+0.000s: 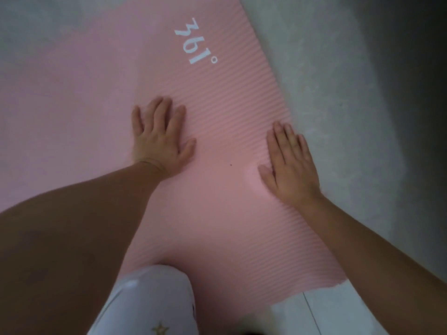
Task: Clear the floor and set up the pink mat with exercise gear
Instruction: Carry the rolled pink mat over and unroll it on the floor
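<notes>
The pink mat point(217, 97) lies unrolled on the floor, ribbed, with a white "361°" print near its far end. My left hand point(160, 139) presses flat on the mat's middle, fingers straight and spread. My right hand point(289, 165) lies flat near the mat's right edge, fingers straight. A small raised bulge in the mat sits just left of my right thumb. No exercise gear is in view.
Pale grey floor point(338, 81) runs along the mat's right side, darkening into shadow at far right. My knee in white trousers with a star print point(154, 303) rests on the mat's near end. White floor tile point(314, 313) shows at the mat's near corner.
</notes>
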### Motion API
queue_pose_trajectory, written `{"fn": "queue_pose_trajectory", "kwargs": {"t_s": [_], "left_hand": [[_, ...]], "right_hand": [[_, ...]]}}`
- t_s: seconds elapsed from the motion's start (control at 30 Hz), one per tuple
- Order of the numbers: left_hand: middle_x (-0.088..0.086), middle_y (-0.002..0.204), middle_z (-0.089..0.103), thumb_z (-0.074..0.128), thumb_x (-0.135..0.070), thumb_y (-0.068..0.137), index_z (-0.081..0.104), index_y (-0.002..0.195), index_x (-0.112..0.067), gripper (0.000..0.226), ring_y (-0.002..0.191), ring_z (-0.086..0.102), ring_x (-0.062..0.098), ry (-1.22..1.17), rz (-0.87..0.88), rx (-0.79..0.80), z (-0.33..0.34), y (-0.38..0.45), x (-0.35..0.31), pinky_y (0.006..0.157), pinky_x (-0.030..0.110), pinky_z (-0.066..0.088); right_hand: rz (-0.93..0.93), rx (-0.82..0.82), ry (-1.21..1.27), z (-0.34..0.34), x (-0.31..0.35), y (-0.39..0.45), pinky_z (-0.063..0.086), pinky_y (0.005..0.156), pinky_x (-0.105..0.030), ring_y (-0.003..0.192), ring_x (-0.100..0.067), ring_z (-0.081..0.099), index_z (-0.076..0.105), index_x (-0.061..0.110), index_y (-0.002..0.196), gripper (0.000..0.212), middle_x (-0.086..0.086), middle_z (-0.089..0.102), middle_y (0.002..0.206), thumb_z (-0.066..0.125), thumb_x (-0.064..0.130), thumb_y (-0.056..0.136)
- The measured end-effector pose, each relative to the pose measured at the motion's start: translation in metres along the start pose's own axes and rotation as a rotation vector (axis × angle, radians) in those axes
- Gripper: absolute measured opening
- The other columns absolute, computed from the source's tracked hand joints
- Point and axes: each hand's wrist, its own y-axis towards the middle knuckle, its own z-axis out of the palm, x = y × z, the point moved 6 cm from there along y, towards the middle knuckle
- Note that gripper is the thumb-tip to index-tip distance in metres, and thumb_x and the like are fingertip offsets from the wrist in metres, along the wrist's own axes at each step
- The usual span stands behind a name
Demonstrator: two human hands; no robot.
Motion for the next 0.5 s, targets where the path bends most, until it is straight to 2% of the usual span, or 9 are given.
{"fn": "queue_pose_trajectory", "kwargs": {"t_s": [0.1, 0.2, 0.33, 0.5], "left_hand": [[0.032, 0.141, 0.042, 0.026, -0.046, 0.081, 0.049, 0.134, 0.003, 0.076, 0.135, 0.035, 0.047, -0.003, -0.061, 0.006, -0.003, -0.005, -0.006, 0.108, 0.065, 0.015], [0.027, 0.152, 0.027, 0.011, -0.047, 0.082, 0.033, 0.145, -0.001, 0.081, 0.144, 0.02, 0.04, 0.045, -0.102, 0.077, -0.008, -0.006, -0.009, 0.113, 0.06, 0.007], [0.02, 0.159, 0.009, 0.026, -0.03, 0.101, 0.014, 0.151, -0.005, 0.058, 0.149, 0.004, 0.032, 0.168, -0.147, 0.196, -0.005, -0.006, -0.017, 0.115, 0.057, 0.003], [0.015, 0.16, 0.004, 0.021, -0.03, 0.102, 0.006, 0.152, -0.007, 0.057, 0.148, 0.005, 0.032, 0.313, -0.228, 0.29, -0.011, -0.007, -0.027, 0.113, 0.062, 0.008]], "right_hand": [[0.041, 0.022, 0.01, 0.003, -0.003, -0.061, -0.002, 0.119, -0.028, 0.128, -0.03, 0.032, 0.036, 0.001, 0.131, 0.059, -0.024, 0.054, 0.133, 0.014, 0.044, 0.096], [0.069, 0.024, 0.007, 0.009, -0.006, -0.09, -0.003, 0.119, -0.028, 0.128, -0.029, 0.033, 0.037, 0.001, 0.13, 0.062, -0.024, 0.055, 0.132, 0.012, 0.046, 0.095], [0.082, -0.002, 0.049, 0.012, -0.01, -0.09, -0.003, 0.118, -0.028, 0.127, -0.028, 0.033, 0.038, 0.003, 0.129, 0.064, -0.022, 0.056, 0.132, 0.013, 0.05, 0.093], [0.061, -0.1, 0.014, 0.014, -0.011, -0.092, -0.003, 0.118, -0.03, 0.126, -0.027, 0.034, 0.041, 0.004, 0.128, 0.059, -0.02, 0.058, 0.13, 0.034, 0.045, 0.086]]}}
